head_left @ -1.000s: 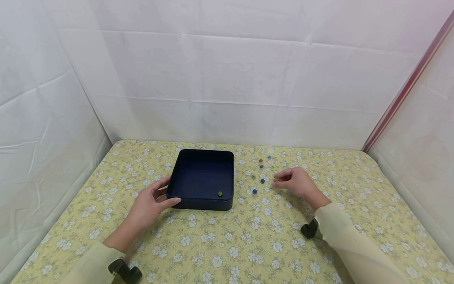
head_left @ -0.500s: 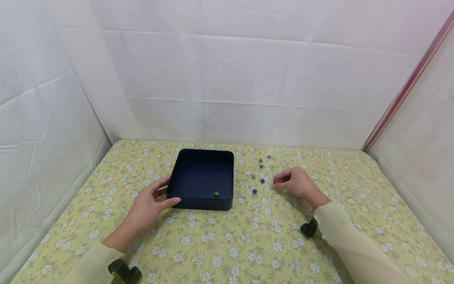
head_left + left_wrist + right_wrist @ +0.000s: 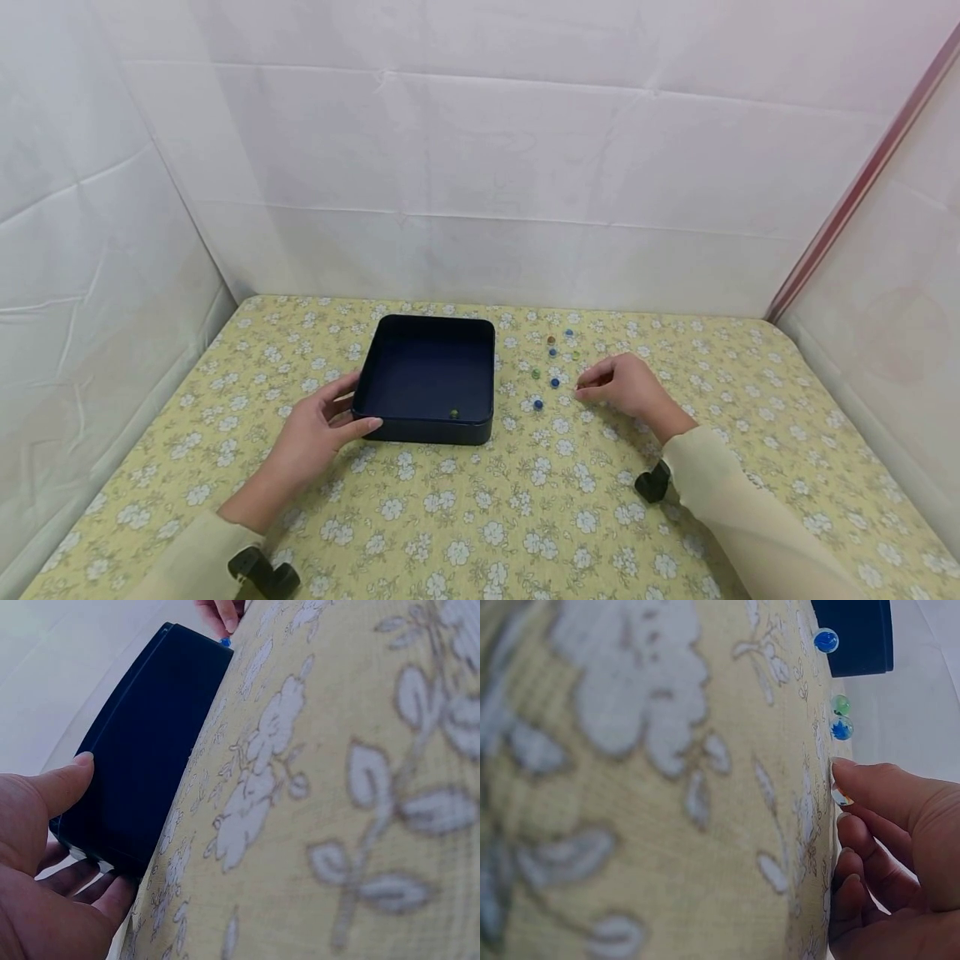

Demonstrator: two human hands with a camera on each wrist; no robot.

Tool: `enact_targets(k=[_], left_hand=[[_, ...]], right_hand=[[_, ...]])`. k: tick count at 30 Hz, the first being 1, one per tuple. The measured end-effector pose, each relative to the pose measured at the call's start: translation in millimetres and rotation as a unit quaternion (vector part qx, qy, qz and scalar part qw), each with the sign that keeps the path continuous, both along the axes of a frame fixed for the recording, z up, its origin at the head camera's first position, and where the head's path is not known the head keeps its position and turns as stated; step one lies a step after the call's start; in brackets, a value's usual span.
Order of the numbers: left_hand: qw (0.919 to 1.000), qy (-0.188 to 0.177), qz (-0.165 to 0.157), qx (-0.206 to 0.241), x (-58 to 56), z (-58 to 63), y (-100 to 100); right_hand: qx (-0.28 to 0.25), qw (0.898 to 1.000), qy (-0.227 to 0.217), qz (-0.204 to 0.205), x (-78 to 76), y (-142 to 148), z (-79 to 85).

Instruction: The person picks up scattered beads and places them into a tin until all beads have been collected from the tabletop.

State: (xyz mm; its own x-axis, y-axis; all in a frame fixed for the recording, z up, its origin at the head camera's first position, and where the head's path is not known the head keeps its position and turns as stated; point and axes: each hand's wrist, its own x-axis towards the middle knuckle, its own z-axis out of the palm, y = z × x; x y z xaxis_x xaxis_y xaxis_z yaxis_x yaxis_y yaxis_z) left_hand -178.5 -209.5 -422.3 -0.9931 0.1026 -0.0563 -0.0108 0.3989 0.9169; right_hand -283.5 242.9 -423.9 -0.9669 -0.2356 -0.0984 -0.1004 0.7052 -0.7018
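My left hand (image 3: pixel 311 433) grips the near left corner of a dark navy square tray (image 3: pixel 435 431), thumb on its near edge and fingers along the side. Inside, close to the tray's front wall, lies a yellow-green marble (image 3: pixel 453 413). On the cloth to the right, my right hand (image 3: pixel 622 387) pinches a clear marble (image 3: pixel 842 796) between thumb and forefinger, partly hidden by the fingertips. Beside that hand lie a blue marble (image 3: pixel 555 383), another blue marble (image 3: pixel 538 405) and a green marble (image 3: pixel 536 374).
Farther back on the flowered tablecloth (image 3: pixel 457 533) sit an orange marble (image 3: pixel 551 340), two blue ones and a yellow-green marble (image 3: pixel 576 356). White cloth walls (image 3: pixel 480 167) enclose the back and both sides of the table. Each wrist wears a black camera mount.
The marble in the tray has rolled a little left and toward the front wall. My right thumb and forefinger have closed together on a marble. The left hand and tray stay put.
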Motion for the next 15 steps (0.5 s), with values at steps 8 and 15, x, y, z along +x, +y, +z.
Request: enact_targets(k=[8,15], left_hand=[[1.0000,0.000,0.001,0.000,0.3,0.3,0.4],[1.0000,0.002,0.000,0.000,0.9,0.9,1.0]], right_hand=[[0.006,1.000,0.005,-0.003,0.0,0.8,-0.7],[0.009,1.000,-0.001,-0.009,1.4,0.4,0.8]])
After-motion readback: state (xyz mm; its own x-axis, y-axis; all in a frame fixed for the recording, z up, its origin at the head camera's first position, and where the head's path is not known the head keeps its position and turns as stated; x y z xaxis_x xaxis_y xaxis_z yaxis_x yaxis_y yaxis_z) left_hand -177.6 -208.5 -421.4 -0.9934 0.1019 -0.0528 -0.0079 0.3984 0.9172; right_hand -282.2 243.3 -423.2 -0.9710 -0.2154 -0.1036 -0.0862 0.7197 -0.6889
